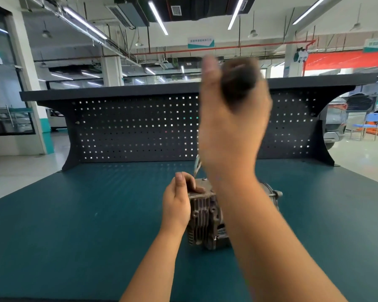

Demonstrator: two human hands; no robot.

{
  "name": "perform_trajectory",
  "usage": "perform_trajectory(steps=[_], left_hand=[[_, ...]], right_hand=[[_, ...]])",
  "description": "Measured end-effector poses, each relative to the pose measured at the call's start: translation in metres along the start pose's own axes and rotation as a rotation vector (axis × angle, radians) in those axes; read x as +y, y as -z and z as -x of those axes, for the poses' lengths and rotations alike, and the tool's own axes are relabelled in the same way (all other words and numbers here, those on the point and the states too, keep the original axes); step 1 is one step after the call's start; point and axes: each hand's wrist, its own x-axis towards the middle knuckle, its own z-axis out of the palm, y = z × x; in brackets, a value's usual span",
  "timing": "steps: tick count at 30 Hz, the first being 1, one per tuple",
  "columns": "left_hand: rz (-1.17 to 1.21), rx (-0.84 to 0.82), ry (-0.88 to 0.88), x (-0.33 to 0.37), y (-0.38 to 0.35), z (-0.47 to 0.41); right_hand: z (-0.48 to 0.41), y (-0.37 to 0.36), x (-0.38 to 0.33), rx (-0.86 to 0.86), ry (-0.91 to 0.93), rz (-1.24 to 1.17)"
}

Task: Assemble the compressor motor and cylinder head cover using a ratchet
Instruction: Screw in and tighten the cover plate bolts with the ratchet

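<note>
On the teal bench (74, 214), in the head view: pressing the cylinder head cover (202, 194) down onto the compressor motor (205, 221) with the left hand (178, 203), fingers curled over its edge. Gripping the blurred dark ratchet (238, 83) by its handle, high in the closed right hand (234, 131). Probably tightening the cover down; next, needing the socket kept seated. Working before a pegboard (129, 127), with the right forearm hiding the fastening spot.

Teal bench top (74, 225), dark pegboard (129, 127) upright along its far edge, dark shelf (118, 92) capping the pegboard. Behind at right: blue chair (371, 123), grey car (335, 120) just left of it, red curtain (345, 59) above. White pillar (111, 70) back left, strip lights (158, 17) on ceiling, hanging sign (200, 42) unreadable
</note>
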Motion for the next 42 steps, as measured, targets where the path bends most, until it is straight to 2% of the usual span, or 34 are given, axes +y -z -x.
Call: perform_trajectory(steps=[2,3,6,9,13,20,25,28,33,38,40,42], left_hand=[[-0.037,-0.044,-0.108,0.006,0.001,0.002],[-0.042,-0.055,-0.116,0.009,0.002,0.002],[-0.072,-0.065,-0.136,0.008,0.007,0.001],[-0.094,-0.042,-0.146,0.007,0.006,0.001],[-0.11,-0.009,-0.146,0.001,0.005,0.005],[-0.108,-0.017,-0.173,-0.001,0.002,-0.002],[-0.075,0.003,-0.185,-0.005,0.004,-0.004],[-0.07,0.02,-0.191,-0.009,0.001,-0.005],[-0.11,0.028,-0.215,-0.007,0.002,-0.006],[-0.147,0.033,-0.204,-0.006,-0.001,-0.005],[-0.155,0.033,-0.197,-0.005,-0.003,-0.004],[-0.155,0.032,-0.194,-0.003,-0.004,-0.003]], right_hand=[[-0.02,0.016,-0.001,0.041,0.055,-0.071],[-0.028,0.026,0.002,0.055,0.026,-0.062],[-0.041,0.066,0.024,0.169,-0.209,-0.017],[-0.045,0.113,0.05,0.303,-0.451,-0.073],[-0.027,0.168,0.084,0.305,-0.665,-0.072],[0.004,0.219,0.142,0.282,-0.644,-0.002],[0.013,0.244,0.177,0.44,-0.677,0.045],[0.019,0.27,0.19,0.558,-0.777,-0.024],[0.036,0.302,0.202,0.528,-0.99,0.043],[0.037,0.314,0.191,0.454,-1.1,0.537],[0.047,0.321,0.182,0.395,-1.124,0.618],[0.054,0.327,0.17,0.333,-1.166,0.574]])
